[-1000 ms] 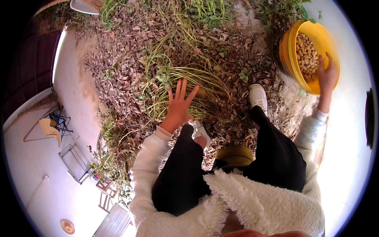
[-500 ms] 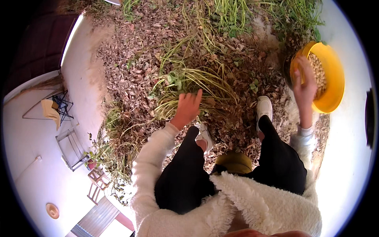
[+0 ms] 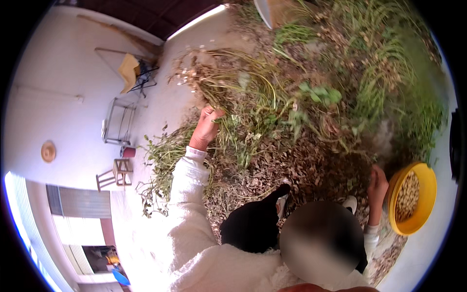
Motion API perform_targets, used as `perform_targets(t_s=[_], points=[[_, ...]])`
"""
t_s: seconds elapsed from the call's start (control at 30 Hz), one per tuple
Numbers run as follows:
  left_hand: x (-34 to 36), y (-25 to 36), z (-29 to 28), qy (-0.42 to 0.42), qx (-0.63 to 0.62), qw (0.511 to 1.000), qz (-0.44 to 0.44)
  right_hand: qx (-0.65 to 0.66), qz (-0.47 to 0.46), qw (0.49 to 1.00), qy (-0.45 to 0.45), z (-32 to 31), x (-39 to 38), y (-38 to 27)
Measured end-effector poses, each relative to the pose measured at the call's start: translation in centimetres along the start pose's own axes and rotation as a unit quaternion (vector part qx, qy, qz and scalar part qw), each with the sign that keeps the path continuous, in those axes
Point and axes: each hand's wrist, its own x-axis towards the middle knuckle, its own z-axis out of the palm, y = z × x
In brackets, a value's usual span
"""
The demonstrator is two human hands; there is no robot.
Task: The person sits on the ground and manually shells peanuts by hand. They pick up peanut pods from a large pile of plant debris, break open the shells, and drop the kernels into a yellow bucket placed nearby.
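Note:
My left hand (image 3: 207, 125), left of centre, grips a bundle of plant stems (image 3: 243, 80) with dry leaves and small pale bits at its far end. My right hand (image 3: 377, 186) is beside the left rim of a yellow bucket (image 3: 424, 197) holding peanuts in shells (image 3: 407, 193); its fingers are curled and I cannot make out what, if anything, is in them. Dry leaves (image 3: 258, 175) and more green stalks (image 3: 379, 73) cover the ground around both hands. A round blurred patch hides part of the view at my lap.
Along the white wall at left are a folding chair with yellow cloth (image 3: 128, 70), a metal frame (image 3: 116, 121), a red pail (image 3: 128, 152), a wooden stool (image 3: 121, 171) and a hanging straw hat (image 3: 48, 152). A white-rimmed container (image 3: 265, 12) stands at the top.
The view has turned leftward. My left hand has moved up and closed on stems, which are raised. My right hand has left the bucket's inside and is now beside it.

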Motion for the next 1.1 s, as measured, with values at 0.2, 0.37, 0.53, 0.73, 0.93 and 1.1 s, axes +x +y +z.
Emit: perform_targets(t_s=[0.2,0.37,0.53,0.73,0.93,1.1], points=[[-3.0,4.1,-6.1,0.073,-0.047,0.993,0.078,0.008,0.005,1.0,-0.012,-0.8,-0.3,0.1],[-7.4,12.8,-5.6,0.232,-0.11,0.953,0.16,0.011,-0.001,1.0,-0.028,-1.6,0.0,-1.2],[-10.5,16.2,-7.9,0.31,-0.161,0.924,0.158,0.04,-0.002,0.999,-0.028,-2.6,0.0,-2.7],[-14.1,14.0,-8.4,0.245,-0.137,0.947,0.159,0.272,0.083,0.951,-0.118,2.5,7.6,-5.5],[-21.9,10.8,-1.4,0.297,0.06,0.934,0.188,0.418,0.208,0.848,-0.25,8.2,15.8,-17.5],[-23.2,8.4,-4.3,0.202,-0.199,0.947,0.151,0.433,0.259,0.827,-0.249,15.0,21.1,-15.7]])
